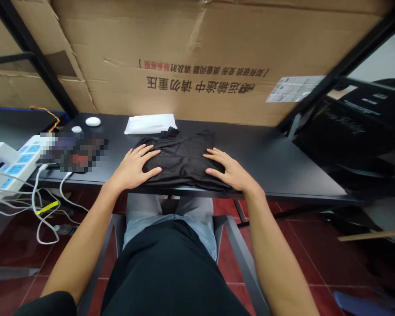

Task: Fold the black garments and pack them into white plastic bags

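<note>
A piece of black clothing (182,160) lies bunched and folded on the dark desk (260,153), close to its front edge. On its left side rests my left hand (136,166), fingers spread, palm down. My right hand (227,169) lies on its right side in the same flat way, fingers stretched toward the middle. Neither hand grips the cloth. Just behind the clothing is a flat white packet (150,123).
A large cardboard sheet (197,39) stands along the back. At left are a small white oval case (92,121), a blurred-out dark item (82,153), a power strip (21,160) and tangled white cables (39,219). A black bag (355,118) is at right.
</note>
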Action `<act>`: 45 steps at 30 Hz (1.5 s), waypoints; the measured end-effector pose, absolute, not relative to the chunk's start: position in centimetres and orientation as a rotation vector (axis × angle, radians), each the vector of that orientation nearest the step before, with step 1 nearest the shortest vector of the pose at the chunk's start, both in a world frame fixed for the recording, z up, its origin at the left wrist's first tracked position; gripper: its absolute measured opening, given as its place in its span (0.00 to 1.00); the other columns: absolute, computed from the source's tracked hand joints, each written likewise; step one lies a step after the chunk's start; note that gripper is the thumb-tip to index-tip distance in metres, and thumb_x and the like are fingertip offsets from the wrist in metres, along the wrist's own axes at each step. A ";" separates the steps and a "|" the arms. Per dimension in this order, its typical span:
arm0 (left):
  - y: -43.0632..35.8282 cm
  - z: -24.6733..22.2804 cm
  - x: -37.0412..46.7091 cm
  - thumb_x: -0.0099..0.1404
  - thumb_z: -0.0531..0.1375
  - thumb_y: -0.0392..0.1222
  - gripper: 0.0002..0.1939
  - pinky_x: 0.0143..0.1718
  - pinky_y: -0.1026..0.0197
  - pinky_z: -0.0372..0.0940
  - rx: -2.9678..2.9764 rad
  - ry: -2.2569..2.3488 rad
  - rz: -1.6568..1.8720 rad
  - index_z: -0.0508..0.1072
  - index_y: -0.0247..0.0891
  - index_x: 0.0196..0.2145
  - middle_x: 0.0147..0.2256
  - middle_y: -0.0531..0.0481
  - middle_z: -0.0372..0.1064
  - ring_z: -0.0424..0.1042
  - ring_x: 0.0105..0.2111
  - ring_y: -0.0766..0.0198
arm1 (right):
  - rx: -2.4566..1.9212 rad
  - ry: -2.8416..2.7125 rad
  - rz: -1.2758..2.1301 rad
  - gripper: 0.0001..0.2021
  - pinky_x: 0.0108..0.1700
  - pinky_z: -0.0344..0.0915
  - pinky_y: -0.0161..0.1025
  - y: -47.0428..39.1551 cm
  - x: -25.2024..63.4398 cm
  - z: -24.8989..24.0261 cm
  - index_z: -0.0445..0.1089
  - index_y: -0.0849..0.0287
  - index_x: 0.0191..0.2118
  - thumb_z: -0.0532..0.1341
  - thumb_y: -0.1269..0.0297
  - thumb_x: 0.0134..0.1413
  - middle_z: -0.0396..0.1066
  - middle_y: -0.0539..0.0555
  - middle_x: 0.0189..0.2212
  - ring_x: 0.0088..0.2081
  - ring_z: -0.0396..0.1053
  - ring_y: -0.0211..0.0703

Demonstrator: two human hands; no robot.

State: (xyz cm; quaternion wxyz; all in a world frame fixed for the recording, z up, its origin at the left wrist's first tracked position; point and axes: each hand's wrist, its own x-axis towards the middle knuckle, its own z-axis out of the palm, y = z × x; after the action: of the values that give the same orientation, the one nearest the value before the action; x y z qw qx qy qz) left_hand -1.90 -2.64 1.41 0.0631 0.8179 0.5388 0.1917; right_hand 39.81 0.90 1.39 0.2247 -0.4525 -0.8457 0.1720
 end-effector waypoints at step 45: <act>-2.7 1.8 -2.1 0.82 0.57 0.69 0.36 0.84 0.29 0.49 2.468 1.568 0.583 0.71 0.53 0.79 0.82 0.46 0.60 0.55 0.83 0.40 | -1.240 -2.263 0.501 0.32 0.85 0.52 0.71 0.8 39.7 1.8 0.78 0.45 0.71 0.64 0.33 0.74 0.69 0.57 0.79 0.84 0.56 0.67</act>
State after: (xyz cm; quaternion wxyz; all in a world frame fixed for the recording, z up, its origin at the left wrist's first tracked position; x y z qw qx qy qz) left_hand -2.11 -2.69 1.80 0.0800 0.8251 0.5242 0.1949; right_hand 39.73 0.82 1.78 0.2538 -0.4562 -0.8327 0.1845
